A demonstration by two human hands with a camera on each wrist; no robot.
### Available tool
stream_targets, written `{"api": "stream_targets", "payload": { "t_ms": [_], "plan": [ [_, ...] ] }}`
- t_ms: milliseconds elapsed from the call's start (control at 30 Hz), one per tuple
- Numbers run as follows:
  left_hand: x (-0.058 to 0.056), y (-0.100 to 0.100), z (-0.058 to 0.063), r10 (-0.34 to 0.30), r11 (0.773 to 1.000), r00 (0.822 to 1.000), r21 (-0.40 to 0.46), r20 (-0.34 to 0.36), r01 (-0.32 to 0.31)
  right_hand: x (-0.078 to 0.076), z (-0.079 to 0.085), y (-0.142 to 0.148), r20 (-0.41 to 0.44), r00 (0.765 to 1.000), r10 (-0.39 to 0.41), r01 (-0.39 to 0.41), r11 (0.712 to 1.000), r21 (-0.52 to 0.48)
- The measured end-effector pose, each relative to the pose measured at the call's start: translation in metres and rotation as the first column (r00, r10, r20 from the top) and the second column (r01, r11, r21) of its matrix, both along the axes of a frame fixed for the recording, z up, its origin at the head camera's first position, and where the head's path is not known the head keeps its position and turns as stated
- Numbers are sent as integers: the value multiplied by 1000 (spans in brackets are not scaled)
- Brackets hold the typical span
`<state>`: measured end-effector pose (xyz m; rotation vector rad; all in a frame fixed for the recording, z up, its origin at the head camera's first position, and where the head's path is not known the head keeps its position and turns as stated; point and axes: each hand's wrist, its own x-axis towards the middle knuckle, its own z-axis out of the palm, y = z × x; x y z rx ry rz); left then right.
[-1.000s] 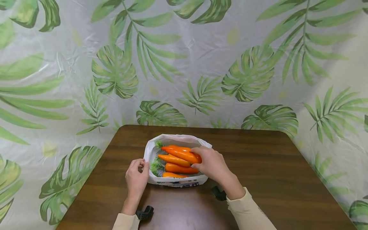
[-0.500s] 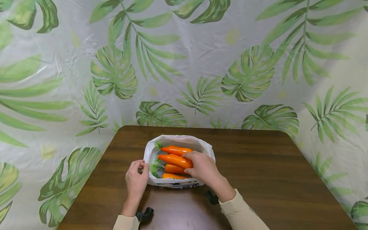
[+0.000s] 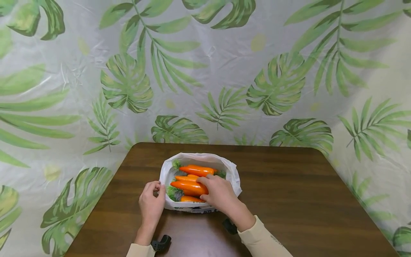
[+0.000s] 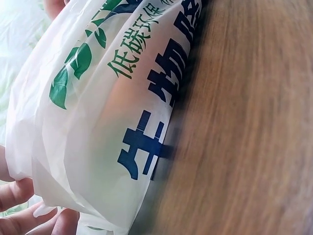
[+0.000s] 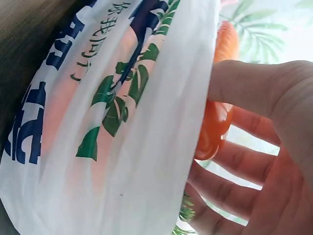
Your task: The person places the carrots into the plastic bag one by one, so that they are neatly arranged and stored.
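Observation:
A white plastic bag [image 3: 236, 175] with green and navy print lies with its mouth spread wide on the table. Several orange carrots [image 3: 196, 170] with green feathery tops are inside it. My right hand [image 3: 219, 191] reaches into the mouth and grips one carrot [image 3: 189, 186] by its thick end, thumb on the near side and fingers on the far side. In the right wrist view that carrot [image 5: 215, 128] shows between thumb and fingers, partly behind the bag wall. At the bag's left rim, my left hand [image 3: 152, 200] pinches the plastic; its fingers [image 4: 17, 196] show at the edge in the left wrist view.
The brown wooden table [image 3: 289, 192] extends on both sides of the bag. Behind it hangs a pale curtain [image 3: 205, 71] with green leaf patterns. A dark strap mount [image 3: 161, 243] sits at the left wrist, and another [image 3: 229, 226] at the right.
My right hand has carried the gripped carrot left and toward the near side, over the other carrots in the bag. My left hand keeps its place at the rim.

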<state>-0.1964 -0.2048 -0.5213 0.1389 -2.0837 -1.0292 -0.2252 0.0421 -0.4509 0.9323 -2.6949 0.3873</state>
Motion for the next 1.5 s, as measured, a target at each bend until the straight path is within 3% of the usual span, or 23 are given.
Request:
{"api": "stream_targets", "payload": {
  "t_ms": [233,333,567,867,1133,1367,1500],
  "plan": [
    [0,1,-2,16,1000,1000,-16,-12,-16,0,-6,-3,-167,985,53,-51,999,14],
    [0,1,-2,12,1000,1000,-16,-17,-12,-2,-7,-5,-198,979,52,-53,999,0],
    [-1,2,0,7,1000,999,-16,-32,-7,-1,-12,-7,-119,992,48,-50,999,-11],
    [0,1,1,7,1000,1000,-2,-21,-7,3,-14,-9,-81,997,1,0,1000,18],
    [0,0,1,11,1000,1000,-7,-20,-11,5,-18,-9,-68,997,-25,25,1000,-7],
    [-4,-1,-1,17,1000,999,-22,-31,-18,3,-14,-8,-72,995,-66,70,996,64],
    [-2,0,-1,11,1000,999,-16,-35,-12,5,-15,-8,-104,993,-53,55,998,21]
  ]
}}
